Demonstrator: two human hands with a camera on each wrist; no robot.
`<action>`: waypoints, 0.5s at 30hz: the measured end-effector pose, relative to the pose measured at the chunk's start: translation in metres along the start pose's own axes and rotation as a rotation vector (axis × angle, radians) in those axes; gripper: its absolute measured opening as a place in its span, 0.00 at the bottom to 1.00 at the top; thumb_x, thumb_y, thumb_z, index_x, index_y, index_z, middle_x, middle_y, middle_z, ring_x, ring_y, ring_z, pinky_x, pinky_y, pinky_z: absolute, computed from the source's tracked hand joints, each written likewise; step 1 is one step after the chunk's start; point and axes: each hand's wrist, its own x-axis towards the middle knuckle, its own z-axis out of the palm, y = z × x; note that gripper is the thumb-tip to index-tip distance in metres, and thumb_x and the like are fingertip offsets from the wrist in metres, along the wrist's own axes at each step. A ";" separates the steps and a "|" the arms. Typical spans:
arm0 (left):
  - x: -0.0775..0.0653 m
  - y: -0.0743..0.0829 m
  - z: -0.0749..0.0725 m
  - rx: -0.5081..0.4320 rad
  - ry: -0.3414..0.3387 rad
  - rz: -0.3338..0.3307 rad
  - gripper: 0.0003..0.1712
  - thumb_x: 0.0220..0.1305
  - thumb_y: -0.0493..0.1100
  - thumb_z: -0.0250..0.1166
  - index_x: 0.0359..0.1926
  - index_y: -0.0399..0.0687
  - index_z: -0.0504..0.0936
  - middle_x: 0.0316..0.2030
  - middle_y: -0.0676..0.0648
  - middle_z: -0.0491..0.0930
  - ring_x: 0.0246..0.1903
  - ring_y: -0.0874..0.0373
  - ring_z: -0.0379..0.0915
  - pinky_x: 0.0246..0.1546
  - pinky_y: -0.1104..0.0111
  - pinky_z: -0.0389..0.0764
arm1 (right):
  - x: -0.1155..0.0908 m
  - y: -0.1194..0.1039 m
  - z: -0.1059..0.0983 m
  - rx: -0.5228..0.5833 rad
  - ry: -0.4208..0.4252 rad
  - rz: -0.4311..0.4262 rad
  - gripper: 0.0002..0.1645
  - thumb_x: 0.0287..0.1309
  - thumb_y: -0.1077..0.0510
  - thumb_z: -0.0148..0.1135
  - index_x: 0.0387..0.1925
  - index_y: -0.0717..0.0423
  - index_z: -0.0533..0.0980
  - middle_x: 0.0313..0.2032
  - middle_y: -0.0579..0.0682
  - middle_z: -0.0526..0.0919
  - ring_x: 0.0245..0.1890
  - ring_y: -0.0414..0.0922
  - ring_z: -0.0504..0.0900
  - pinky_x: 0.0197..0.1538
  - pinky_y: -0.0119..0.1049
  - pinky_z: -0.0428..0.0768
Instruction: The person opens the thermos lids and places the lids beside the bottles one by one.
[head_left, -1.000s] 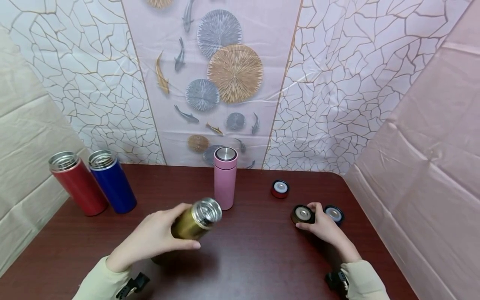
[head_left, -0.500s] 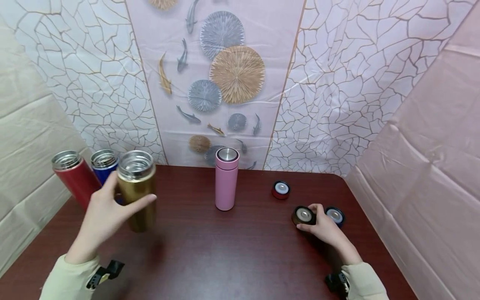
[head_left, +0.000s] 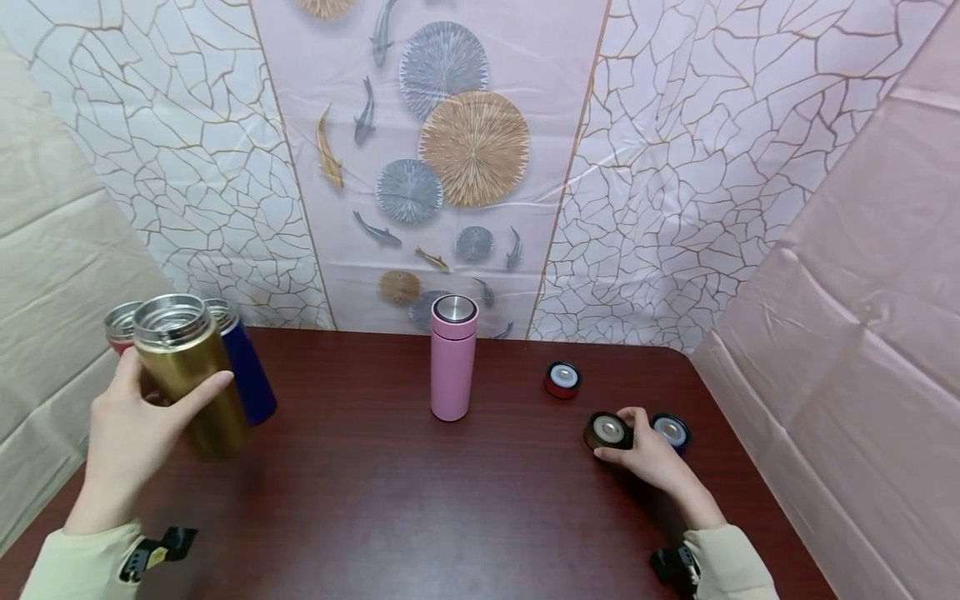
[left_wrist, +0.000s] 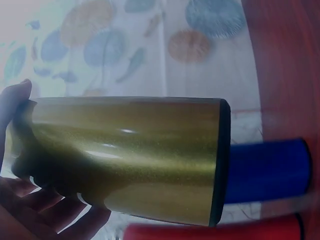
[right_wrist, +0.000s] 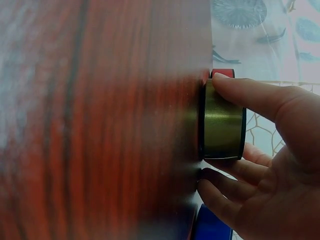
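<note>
My left hand (head_left: 138, 433) grips a gold thermos bottle (head_left: 197, 383) round its upper body, its lid off and its steel mouth facing up. In the left wrist view the dark base of the gold bottle (left_wrist: 135, 160) shows whole. Behind it in the head view stand an open blue bottle (head_left: 251, 367) and an open red bottle (head_left: 120, 325), the red one mostly hidden. Over on the right, my right hand (head_left: 648, 446) pinches a gold lid (right_wrist: 222, 120) between thumb and fingers, and the lid sits inner side up on the table.
A pink bottle (head_left: 452, 367) with its lid on stands at the table's back middle. A red lid (head_left: 562, 379) lies behind the gold lid, and a blue lid (head_left: 670, 432) lies just beside my right hand. Patterned cloth (head_left: 472, 150) hangs along the back edge.
My left hand has carried the gold bottle from the middle of the table leftward, in front of the red and blue bottles. The right hand has stayed on the gold lid.
</note>
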 end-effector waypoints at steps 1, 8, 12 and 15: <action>0.001 -0.004 -0.001 -0.001 -0.002 -0.017 0.34 0.51 0.53 0.80 0.56 0.55 0.74 0.39 0.68 0.75 0.34 0.75 0.70 0.34 0.81 0.66 | 0.000 0.000 0.000 0.001 0.000 0.000 0.48 0.55 0.46 0.75 0.62 0.66 0.57 0.63 0.76 0.66 0.59 0.67 0.73 0.58 0.61 0.71; 0.002 -0.024 -0.011 0.038 -0.021 -0.075 0.35 0.53 0.56 0.78 0.59 0.58 0.73 0.41 0.65 0.76 0.37 0.79 0.66 0.34 0.80 0.65 | 0.000 0.000 0.002 0.003 -0.007 0.002 0.48 0.55 0.46 0.75 0.61 0.66 0.57 0.63 0.76 0.67 0.59 0.67 0.73 0.58 0.61 0.71; 0.002 -0.033 -0.011 0.069 -0.036 -0.088 0.36 0.53 0.58 0.78 0.57 0.53 0.71 0.40 0.65 0.74 0.37 0.78 0.64 0.34 0.77 0.64 | -0.001 0.000 0.001 -0.005 -0.006 0.013 0.48 0.56 0.45 0.75 0.62 0.66 0.56 0.63 0.75 0.67 0.58 0.66 0.73 0.59 0.61 0.71; 0.002 -0.041 -0.010 0.076 -0.045 -0.107 0.36 0.53 0.59 0.77 0.56 0.51 0.71 0.40 0.65 0.74 0.36 0.77 0.64 0.33 0.75 0.64 | 0.000 0.000 0.000 -0.007 -0.005 0.008 0.48 0.56 0.45 0.74 0.62 0.66 0.56 0.63 0.75 0.66 0.58 0.66 0.73 0.58 0.62 0.71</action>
